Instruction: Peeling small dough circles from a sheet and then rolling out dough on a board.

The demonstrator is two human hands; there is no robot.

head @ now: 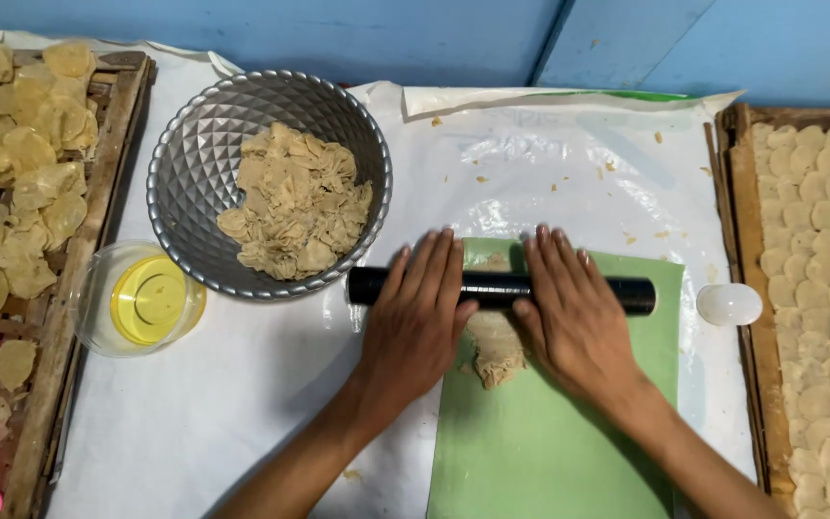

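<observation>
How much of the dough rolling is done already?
Done: the wooden tray of flat pale rounds on the right looks full. In hand: the left hand and right hand press the black rolling pin over a beige dough lump on the green mat. Left: the silver faceted bowl holds more dough pieces.

Looks to me like a small home-style snack-making spot, prob. a cottage food workshop. I see wooden trays (747,288) packed w/ flat dough rounds (823,288), a faceted metal bowl (184,183) of dough scraps, a black rolling pin (497,288) on a green mat (549,442), plastic sheet (242,404) over the worktop, blue painted wall (338,34).
</observation>
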